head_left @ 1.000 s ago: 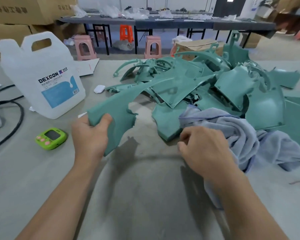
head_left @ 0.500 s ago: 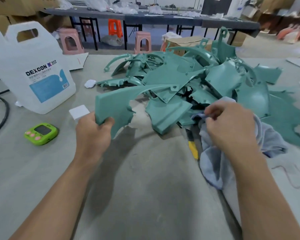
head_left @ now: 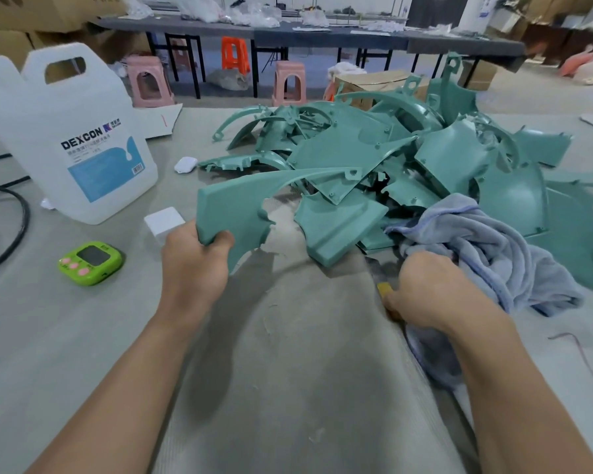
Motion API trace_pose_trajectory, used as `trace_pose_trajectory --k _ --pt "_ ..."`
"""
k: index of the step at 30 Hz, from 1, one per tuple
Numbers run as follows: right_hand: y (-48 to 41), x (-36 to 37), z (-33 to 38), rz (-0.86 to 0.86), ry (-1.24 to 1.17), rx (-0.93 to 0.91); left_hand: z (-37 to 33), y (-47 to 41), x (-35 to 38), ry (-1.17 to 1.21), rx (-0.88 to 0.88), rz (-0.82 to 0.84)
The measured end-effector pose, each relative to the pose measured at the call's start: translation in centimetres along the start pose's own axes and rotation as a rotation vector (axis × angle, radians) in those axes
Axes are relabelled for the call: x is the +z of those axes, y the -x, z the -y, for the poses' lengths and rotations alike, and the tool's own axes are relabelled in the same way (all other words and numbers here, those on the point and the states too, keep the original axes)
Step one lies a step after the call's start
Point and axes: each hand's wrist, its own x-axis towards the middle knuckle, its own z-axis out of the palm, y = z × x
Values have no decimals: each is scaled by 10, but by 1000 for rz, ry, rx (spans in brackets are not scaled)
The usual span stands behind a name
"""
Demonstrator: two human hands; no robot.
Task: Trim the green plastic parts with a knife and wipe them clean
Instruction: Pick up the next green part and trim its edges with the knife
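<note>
Risk sits mostly with the blade. The right hand (head_left: pixel 428 295) is curled over the yellow end of a utility knife (head_left: pixel 384 288) at the fringe of the grey-blue cloth (head_left: pixel 486 248). Most of the knife is hidden under the palm, so whether the fingers have really closed on it cannot be told. If it comes up half-seated or tangled in a fold, it could twist in the fingers or drag the cloth along with it.

The left hand (head_left: pixel 194 265) pinches one corner of a long curved green fender piece (head_left: pixel 233 213), thumb on top, holding it just off the surface near the middle. Its far end runs back into the heap of green plastic parts (head_left: pixel 408 159). A single-corner hold on so long a part is likely to flex under cutting pressure — the edge may skid toward the holding fingers. Pulling it free might also send the loose heap sliding.

The worktop (head_left: pixel 288 371) is covered in grey felt-like matting. Toward its left edge stand a white DEXCON jug (head_left: pixel 72 142), a green timer (head_left: pixel 90 263), a white block (head_left: pixel 165 222) and a black cable (head_left: pixel 11 234). Beyond the far edge are a long dark table (head_left: pixel 322 32), pink stools (head_left: pixel 149 82), an orange stool (head_left: pixel 235 56) and cardboard boxes (head_left: pixel 31 15) — a workshop floor, by the look of it.
</note>
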Motion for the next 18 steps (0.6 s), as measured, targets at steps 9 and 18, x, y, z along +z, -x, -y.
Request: trace_pose_trajectory --k 9,18 --pt "-3 4 -21 -98 -408 -51 -2 7 -3 10 22 -70" --pt "9 -5 -31 -520 -635 120 -8 12 -4 17 222 -106"
